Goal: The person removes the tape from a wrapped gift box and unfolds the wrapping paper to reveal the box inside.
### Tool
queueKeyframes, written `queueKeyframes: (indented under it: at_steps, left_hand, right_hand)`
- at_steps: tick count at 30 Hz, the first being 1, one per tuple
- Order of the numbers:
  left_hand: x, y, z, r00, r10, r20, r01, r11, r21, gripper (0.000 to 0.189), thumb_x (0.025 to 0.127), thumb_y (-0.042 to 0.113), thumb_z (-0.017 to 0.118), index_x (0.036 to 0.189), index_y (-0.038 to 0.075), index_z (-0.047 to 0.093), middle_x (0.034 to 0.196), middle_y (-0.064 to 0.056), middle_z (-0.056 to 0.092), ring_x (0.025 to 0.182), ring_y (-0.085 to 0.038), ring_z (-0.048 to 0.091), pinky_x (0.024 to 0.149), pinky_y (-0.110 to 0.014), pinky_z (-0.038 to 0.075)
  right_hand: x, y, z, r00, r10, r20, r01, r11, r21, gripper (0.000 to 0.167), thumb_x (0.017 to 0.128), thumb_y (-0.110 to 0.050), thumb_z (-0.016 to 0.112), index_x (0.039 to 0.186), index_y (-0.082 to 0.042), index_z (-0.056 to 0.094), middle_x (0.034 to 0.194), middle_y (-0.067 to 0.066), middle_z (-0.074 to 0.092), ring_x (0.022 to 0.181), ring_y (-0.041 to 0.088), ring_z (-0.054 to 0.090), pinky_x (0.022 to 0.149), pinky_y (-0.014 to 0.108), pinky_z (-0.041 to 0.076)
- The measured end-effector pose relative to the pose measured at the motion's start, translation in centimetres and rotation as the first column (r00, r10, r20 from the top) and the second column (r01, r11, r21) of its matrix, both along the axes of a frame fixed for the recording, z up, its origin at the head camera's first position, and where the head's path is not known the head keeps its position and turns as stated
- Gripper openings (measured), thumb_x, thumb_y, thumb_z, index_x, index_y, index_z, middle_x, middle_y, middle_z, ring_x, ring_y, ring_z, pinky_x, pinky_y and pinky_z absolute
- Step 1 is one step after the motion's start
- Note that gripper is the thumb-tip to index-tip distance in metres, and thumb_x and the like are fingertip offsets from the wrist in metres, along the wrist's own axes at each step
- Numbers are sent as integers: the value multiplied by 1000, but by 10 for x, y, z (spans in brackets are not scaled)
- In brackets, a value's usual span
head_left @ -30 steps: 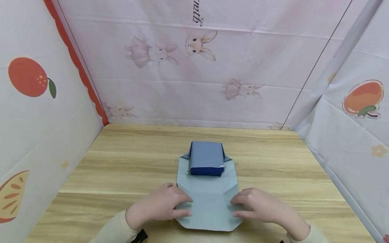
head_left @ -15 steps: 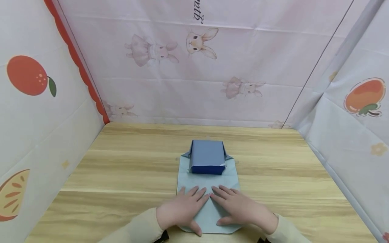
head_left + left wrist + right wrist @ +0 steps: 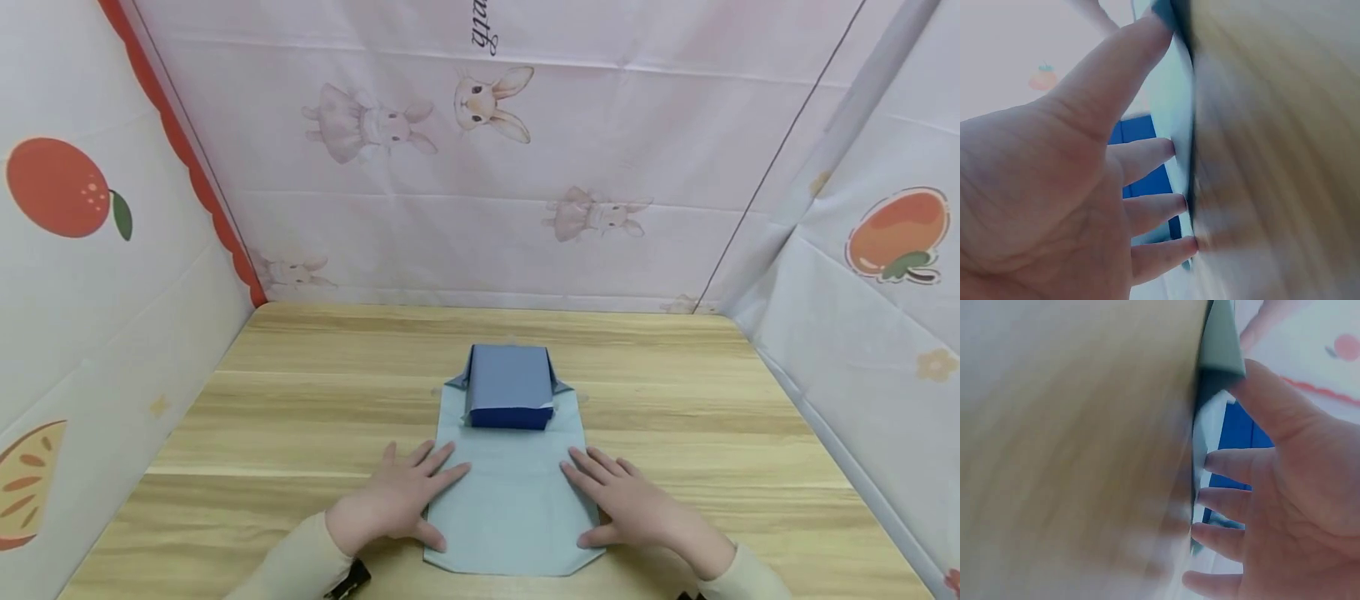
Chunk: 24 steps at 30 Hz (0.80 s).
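A blue box, partly wrapped, sits on the far end of a sheet of pale blue paper. The near part of the sheet lies spread out toward me. My left hand has its fingers spread, with fingertips and thumb on the sheet's left edge. Across from it, my right hand touches the right edge in the same way, fingers extended. In the right wrist view, a corner of the paper lifts off the table beside the thumb. Both palms show nothing held.
The sheet lies on a wood-grain table. Cloth printed with rabbits and fruit hangs as a back wall, with side walls at left and right. Bits of clear tape stick out around the box.
The hands first move inward, flattening over the middle of the sheet, then slide apart to its side edges. The sheet's near sides, folded up before, now lie flatter and wider. The box stays put.
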<state>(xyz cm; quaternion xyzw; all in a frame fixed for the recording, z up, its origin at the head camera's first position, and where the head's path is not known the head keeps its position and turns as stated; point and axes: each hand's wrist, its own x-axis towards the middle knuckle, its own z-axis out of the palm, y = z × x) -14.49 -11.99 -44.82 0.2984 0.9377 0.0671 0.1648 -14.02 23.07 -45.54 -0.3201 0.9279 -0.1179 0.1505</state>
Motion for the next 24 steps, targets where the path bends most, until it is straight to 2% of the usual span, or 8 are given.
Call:
queueKeyframes:
  at_steps: [5, 12, 14, 18, 21, 24]
  left_hand:
    - [0, -12, -2, 999, 37, -3, -37, 999, 30, 106, 64, 62, 78, 152, 24, 34, 162, -8, 24, 148, -38, 22, 109, -74, 16]
    - [-3, -10, 0, 999, 31, -15, -30, 998, 47, 102, 64, 59, 79, 150, 22, 39, 160, -12, 29, 148, -39, 23, 109, -73, 18]
    - [-7, -9, 1, 999, 23, -43, -20, 998, 60, 97, 67, 56, 79, 148, 20, 42, 158, -14, 33, 146, -41, 26, 108, -74, 21]
    - [-19, -4, 3, 994, 16, -112, -5, 995, 100, 86, 75, 51, 77, 146, 16, 45, 155, -18, 36, 143, -44, 30, 105, -75, 25]
    - [-29, 0, 5, 986, 12, -164, 9, 992, 126, 82, 78, 50, 75, 146, 14, 45, 154, -18, 37, 141, -45, 33, 104, -75, 27]
    - [-37, 4, 6, 979, 6, -202, 22, 991, 133, 80, 80, 51, 73, 146, 15, 45, 154, -17, 38, 141, -44, 35, 103, -74, 31]
  right_hand:
    - [2, 15, 2, 999, -32, -11, 32, 999, -8, 97, 81, -63, 64, 153, -7, 30, 160, 18, 26, 145, 46, 22, 108, 71, 24]
    - [-2, 16, 2, 999, -29, -26, 28, 999, -41, 91, 82, -60, 65, 150, -5, 37, 158, 20, 30, 144, 48, 23, 107, 71, 25]
    - [-6, 14, 3, 998, -36, -56, 33, 998, -52, 84, 84, -55, 67, 147, -5, 42, 156, 22, 32, 144, 49, 24, 107, 71, 26]
    - [-20, 7, 4, 985, -33, -171, 23, 998, -60, 68, 87, -46, 68, 140, -5, 51, 152, 24, 38, 140, 50, 31, 105, 68, 32]
    - [-32, 0, 3, 970, -34, -242, 17, 997, -73, 64, 89, -41, 68, 139, -4, 53, 152, 25, 37, 140, 50, 31, 106, 67, 33]
    - [-41, -6, 2, 962, -49, -268, 26, 996, -89, 63, 90, -38, 68, 140, -4, 51, 155, 25, 32, 143, 49, 27, 108, 65, 32]
